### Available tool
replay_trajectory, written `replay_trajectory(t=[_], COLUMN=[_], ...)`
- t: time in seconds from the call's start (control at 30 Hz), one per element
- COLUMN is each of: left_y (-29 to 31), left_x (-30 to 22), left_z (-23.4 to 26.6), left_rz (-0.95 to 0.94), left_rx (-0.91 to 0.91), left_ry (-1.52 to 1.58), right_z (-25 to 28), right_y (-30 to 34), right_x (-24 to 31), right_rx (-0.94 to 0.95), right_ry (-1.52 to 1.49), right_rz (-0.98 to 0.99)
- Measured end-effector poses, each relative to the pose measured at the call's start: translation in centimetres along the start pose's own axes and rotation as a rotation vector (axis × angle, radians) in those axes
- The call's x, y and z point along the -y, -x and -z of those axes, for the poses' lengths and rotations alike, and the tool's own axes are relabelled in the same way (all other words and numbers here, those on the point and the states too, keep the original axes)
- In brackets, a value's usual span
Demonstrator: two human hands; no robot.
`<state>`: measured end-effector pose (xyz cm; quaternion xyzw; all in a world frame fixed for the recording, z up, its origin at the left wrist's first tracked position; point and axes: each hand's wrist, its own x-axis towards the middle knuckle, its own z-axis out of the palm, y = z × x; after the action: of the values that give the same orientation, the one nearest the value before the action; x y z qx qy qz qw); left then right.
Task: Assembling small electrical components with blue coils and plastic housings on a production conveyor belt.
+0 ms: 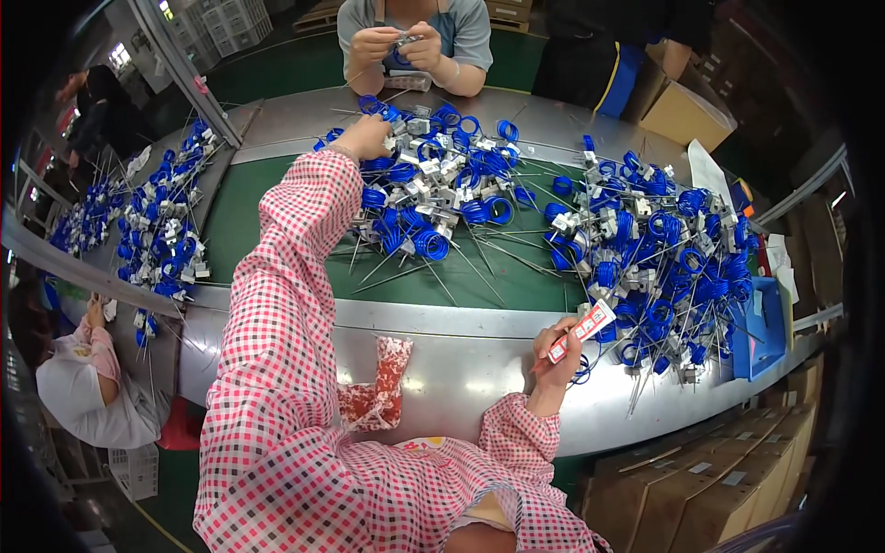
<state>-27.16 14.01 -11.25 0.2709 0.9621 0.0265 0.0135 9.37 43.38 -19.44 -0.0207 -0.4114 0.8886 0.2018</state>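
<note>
My left hand [366,138] reaches to the far left side of a pile of blue coiled-wire parts [433,180] with white-grey blocks and thin metal rods. Its fingers are bent down at a white block on the pile's edge, and the fingertips are partly hidden. In my right hand [556,358], near the belt's front edge, is a red-and-white printed stick [583,331] with a thin red end below the fist. A second heap of the same blue coiled parts [659,267] lies just beyond and right of it.
A red-and-white speckled cloth-like piece [380,387] lies on the metal ledge [452,359] before me. Across the green belt [267,203], a co-worker's hands [398,48] hold a small part. A blue bin [763,327] stands right; more coiled parts [161,221] lie left behind a metal frame.
</note>
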Motion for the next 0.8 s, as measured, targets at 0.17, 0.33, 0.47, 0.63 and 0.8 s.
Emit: replay_trajectory(t=[0.17,0.33,0.47,0.63,0.8], left_y=[1.9,7.9,13.6,21.9,28.8], left_x=[1.7,4.0,5.6,1.3,-2.4], left_z=[3.0,8.6,9.2,9.5,9.5], left_rz=[0.025,0.028,-0.078,0.367,0.013], left_rx=[-0.276,-0.603,-0.813,-0.944,-0.954], left_ry=[0.697,1.679,1.713,0.644,0.866], right_z=[0.0,-0.1,-0.1,-0.8,-1.2], right_y=[-0.5,-0.8,-1.0,-0.9,-0.1], right_x=[0.1,0.1,0.1,-0.3,-0.5], right_rx=[-0.016,-0.011,-0.02,0.005,-0.03], right_ry=[0.007,-0.103,-0.149,-0.099,-0.048], right_rz=[-0.023,0.004,-0.004,0.004,-0.024])
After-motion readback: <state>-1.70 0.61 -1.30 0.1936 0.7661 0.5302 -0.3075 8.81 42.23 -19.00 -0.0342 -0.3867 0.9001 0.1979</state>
